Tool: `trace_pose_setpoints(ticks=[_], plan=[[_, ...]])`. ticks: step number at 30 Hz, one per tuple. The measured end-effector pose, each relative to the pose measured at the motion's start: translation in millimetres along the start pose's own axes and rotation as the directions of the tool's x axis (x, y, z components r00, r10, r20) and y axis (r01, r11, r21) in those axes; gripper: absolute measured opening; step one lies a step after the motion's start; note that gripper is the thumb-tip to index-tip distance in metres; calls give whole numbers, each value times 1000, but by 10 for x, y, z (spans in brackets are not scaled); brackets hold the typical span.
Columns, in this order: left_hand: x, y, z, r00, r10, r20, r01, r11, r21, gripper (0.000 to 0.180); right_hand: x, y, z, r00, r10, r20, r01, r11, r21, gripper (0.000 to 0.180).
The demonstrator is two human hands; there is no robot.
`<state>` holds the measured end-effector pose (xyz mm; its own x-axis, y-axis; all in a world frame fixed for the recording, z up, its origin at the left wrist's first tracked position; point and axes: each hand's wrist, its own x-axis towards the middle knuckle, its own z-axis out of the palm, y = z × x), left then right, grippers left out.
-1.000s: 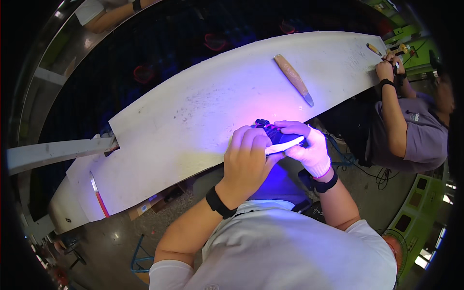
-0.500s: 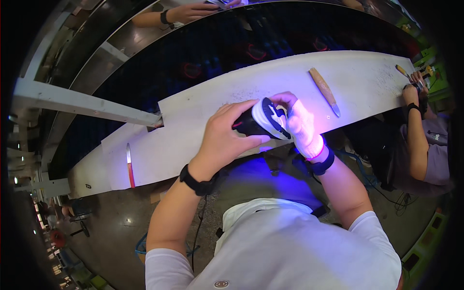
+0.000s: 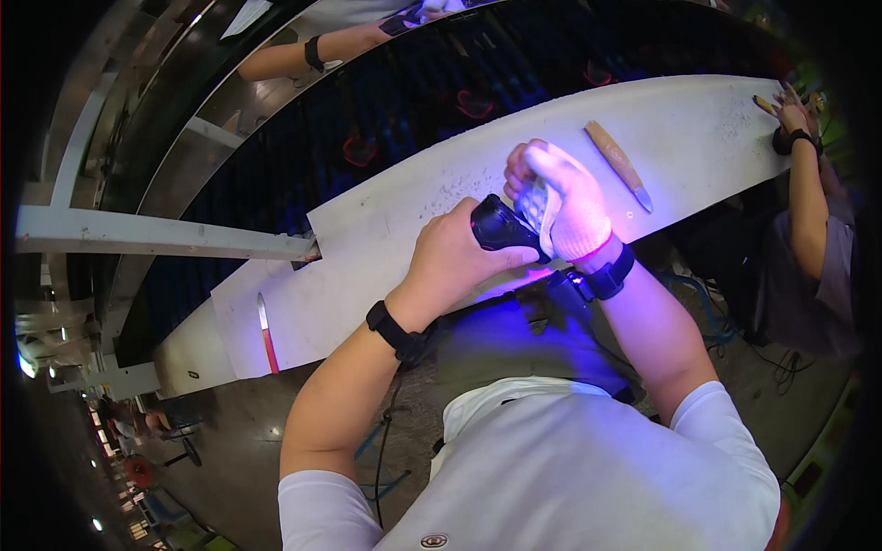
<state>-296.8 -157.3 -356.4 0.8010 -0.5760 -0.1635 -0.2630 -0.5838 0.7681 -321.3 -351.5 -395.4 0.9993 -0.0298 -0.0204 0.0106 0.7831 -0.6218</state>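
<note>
My left hand [image 3: 452, 259] is wrapped round a black shoe [image 3: 501, 225], fingers behind it and thumb along its near side. Much of the shoe is covered by my hands. Close against the shoe's right side is my right hand [image 3: 571, 207], in a white glove with bare fingertips. Its fingers are curled in, and what they hold, if anything, is hidden. Violet light falls on the glove and shoe. Beyond my right hand, a knife with a wooden handle [image 3: 614, 154] lies on the white work surface [image 3: 404, 207]. Another knife, with a red handle [image 3: 269, 351], lies to the left.
A pale metal beam [image 3: 165, 232] reaches in from the left to the surface's far edge. Behind it runs a dark machine bed [image 3: 404, 115]. At the far right, a co-worker's hand [image 3: 797, 118] is by a yellow-handled tool [image 3: 763, 105]. Cables [image 3: 785, 367] lie on the floor.
The shoe has been turned, so its white sole no longer faces up toward me. My right hand has risen and curled its fingers. The co-worker's hand has moved farther away.
</note>
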Motion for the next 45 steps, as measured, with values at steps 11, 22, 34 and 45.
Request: trace_pose_setpoints(ticks=[11,22,34,45], plan=[[403,356,-67,985,101,139,-138,948,288,71,14,-254,-38,941,-110,320,326,540,-776,20],[165,651,283,891,387,236,-450,689,568,91,-547,-609,-155,981,105,166,57,654,-755,59],[-748,-266,392,998,60,-20,-61,843,-535,59,-1224,366,-29,884,-222,412,382,-164,-909,89],[-104,1413,-2390,61,776,-628,-486,573,660,32,-467,-246,-975,842,-539,-5,96,158,-983,40]])
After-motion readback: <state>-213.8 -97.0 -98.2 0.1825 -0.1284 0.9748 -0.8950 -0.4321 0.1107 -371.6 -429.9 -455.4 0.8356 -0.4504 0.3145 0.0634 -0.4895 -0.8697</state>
